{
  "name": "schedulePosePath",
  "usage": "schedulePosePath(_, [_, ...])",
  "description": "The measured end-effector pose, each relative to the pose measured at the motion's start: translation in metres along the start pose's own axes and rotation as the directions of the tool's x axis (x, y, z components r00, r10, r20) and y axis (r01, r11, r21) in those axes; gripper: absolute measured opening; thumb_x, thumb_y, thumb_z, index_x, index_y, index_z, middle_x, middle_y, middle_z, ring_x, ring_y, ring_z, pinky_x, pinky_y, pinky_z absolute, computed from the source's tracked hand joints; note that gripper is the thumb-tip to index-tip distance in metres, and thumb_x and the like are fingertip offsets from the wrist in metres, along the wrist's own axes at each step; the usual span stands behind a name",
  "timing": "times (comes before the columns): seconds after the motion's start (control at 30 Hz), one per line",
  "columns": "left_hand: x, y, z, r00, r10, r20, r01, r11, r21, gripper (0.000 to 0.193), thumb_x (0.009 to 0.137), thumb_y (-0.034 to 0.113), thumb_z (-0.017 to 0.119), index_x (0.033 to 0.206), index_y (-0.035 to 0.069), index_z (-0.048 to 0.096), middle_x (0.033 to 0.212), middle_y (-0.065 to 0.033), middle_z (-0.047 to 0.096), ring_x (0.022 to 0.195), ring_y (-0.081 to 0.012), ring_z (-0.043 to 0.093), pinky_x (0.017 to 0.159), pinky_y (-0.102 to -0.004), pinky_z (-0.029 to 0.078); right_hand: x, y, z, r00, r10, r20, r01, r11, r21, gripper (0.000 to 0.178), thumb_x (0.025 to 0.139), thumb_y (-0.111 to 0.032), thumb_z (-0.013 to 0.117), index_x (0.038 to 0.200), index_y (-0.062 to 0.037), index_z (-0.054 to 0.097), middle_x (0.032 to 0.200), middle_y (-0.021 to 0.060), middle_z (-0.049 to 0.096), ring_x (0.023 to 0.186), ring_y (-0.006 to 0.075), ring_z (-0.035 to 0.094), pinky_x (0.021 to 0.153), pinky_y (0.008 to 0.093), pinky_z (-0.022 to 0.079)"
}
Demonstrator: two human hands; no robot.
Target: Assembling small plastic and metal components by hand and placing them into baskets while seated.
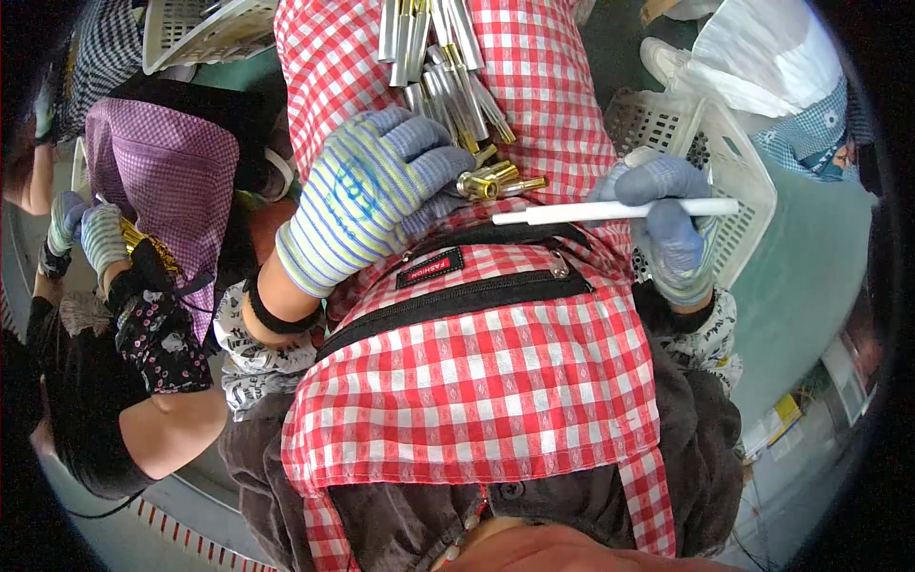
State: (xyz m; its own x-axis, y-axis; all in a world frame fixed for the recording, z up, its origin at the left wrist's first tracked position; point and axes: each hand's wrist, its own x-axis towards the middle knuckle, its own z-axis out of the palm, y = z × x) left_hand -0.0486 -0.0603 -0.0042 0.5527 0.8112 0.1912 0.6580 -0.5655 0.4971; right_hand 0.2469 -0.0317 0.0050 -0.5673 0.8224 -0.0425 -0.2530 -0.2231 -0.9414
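Observation:
My left hand, in a striped glove with bluish fingertips, is closed with its fingertips around a small metal tube with a gold-coloured end. How far the tube runs under the fingers is hidden. More silver tubes with gold-coloured ends lie in a loose pile on the red-checked apron over my lap. To the right, my gloved right hand grips a slim white pen-like stick between thumb and fingers. Its narrower tip points left, towards the tubes.
A white slotted plastic basket stands beside my right hand, another basket at the far left. On the left a co-worker's gloved hands work over a bundle of gold-coloured pieces. Another person's light clothing shows at the far right.

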Motion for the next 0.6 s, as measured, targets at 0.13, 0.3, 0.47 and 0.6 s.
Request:
schedulePosePath(0.13, [-0.0007,0.0004,0.0035,1.000,0.017,0.008,-0.017,0.999,-0.031,0.040,0.066,0.026,0.078,0.101,0.010,0.069,0.092,-0.0070,0.065,0.088,-0.0287,0.063,0.076,-0.0406,0.051,-0.0069,0.0032,0.0014,0.995,-0.050,-0.088,0.037,0.989,-0.146,0.020,0.091,-0.013,0.064,0.099,0.0048,0.068,0.089,0.0139,0.067,0.080,0.0216,0.065,0.074,0.0331,0.050])
schedulePosePath(0.3, [0.0020,0.0029,-0.0024,1.000,0.019,-0.004,-0.019,1.000,-0.008,0.042,0.064,0.024,0.079,0.102,0.010,0.069,0.092,-0.0063,0.065,0.088,-0.0272,0.064,0.077,-0.0399,0.051,-0.0104,0.0050,-0.0027,0.986,-0.143,-0.080,0.127,0.975,-0.180,0.019,0.090,-0.011,0.063,0.098,0.0046,0.069,0.088,0.0149,0.068,0.077,0.0209,0.063,0.072,0.0338,0.050])
schedulePosePath(0.47, [-0.0009,0.0034,-0.0004,0.999,0.024,0.025,-0.025,0.999,0.036,0.044,0.064,0.024,0.080,0.104,0.010,0.069,0.093,-0.0057,0.065,0.090,-0.0264,0.064,0.080,-0.0401,0.050,-0.0039,0.0016,0.0044,0.984,-0.161,-0.077,0.136,0.956,-0.260,0.016,0.087,-0.006,0.064,0.097,0.0044,0.069,0.085,0.0147,0.068,0.076,0.0225,0.064,0.069,0.0354,0.050])
schedulePosePath(0.6, [-0.0037,0.0051,-0.0019,1.000,0.025,-0.003,-0.025,0.997,0.073,0.044,0.066,0.025,0.079,0.106,0.010,0.069,0.091,-0.0055,0.064,0.086,-0.0260,0.063,0.076,-0.0397,0.050,-0.0033,-0.0004,0.0031,0.979,-0.202,-0.020,0.179,0.906,-0.384,0.015,0.085,-0.005,0.065,0.096,0.0038,0.069,0.084,0.0142,0.069,0.077,0.0233,0.066,0.071,0.0358,0.051])
